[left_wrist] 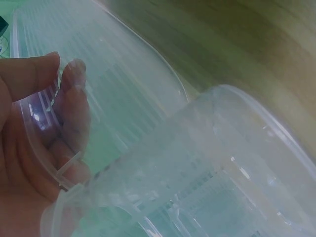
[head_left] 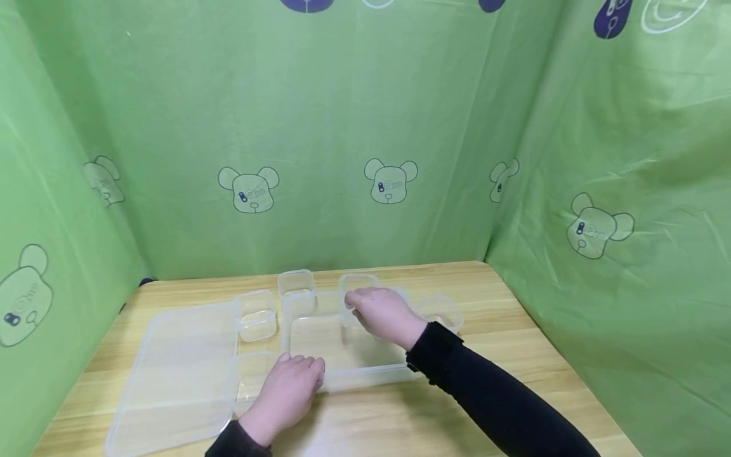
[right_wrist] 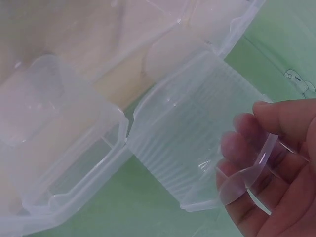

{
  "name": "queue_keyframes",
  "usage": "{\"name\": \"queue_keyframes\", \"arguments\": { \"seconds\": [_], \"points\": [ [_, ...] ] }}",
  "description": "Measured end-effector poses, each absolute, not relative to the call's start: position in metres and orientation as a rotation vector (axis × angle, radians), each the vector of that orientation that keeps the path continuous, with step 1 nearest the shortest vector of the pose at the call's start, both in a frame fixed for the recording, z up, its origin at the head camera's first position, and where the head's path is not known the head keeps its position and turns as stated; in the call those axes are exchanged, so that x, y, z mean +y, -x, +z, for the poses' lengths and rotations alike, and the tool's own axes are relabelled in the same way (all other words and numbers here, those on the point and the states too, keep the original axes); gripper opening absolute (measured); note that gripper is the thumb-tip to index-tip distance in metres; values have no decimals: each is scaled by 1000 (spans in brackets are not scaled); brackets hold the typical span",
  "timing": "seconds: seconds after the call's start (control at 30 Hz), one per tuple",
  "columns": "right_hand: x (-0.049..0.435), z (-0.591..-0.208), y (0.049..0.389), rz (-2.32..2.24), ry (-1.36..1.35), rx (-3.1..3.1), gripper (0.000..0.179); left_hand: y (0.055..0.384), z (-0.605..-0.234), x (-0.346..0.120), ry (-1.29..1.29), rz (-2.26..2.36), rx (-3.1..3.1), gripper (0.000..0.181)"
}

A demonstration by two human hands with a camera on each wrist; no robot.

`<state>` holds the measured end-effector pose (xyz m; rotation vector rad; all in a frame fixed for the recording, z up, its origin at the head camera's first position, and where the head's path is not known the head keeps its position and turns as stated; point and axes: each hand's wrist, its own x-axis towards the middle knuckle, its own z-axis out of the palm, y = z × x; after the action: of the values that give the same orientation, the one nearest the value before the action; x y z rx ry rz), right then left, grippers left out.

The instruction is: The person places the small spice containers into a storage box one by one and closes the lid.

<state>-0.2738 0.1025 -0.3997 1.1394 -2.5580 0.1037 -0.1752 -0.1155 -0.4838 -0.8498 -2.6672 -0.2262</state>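
Observation:
A large clear plastic box lies in the middle of the wooden table. My left hand pinches its rim at the near left corner; in the left wrist view, fingers show through the clear wall. My right hand reaches across the box and grips the rim of a small clear container with ridged walls. The thumb lies on one side of that wall and the fingers curl on the other. In the head view this container overlaps the back right part of the box.
A flat clear lid lies on the left of the table. Small clear containers stand around the box: two at its left, one behind and one at its right. Green cloth walls enclose the back and sides.

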Motion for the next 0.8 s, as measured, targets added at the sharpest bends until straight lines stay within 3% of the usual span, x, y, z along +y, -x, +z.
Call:
{"name": "queue_keyframes", "arguments": {
  "seconds": [0.8],
  "points": [
    [89, -405, 279, 87, -1204, -2617, 11, 176, -488, -116, 853, -233, -2640, 32]
  ]
}}
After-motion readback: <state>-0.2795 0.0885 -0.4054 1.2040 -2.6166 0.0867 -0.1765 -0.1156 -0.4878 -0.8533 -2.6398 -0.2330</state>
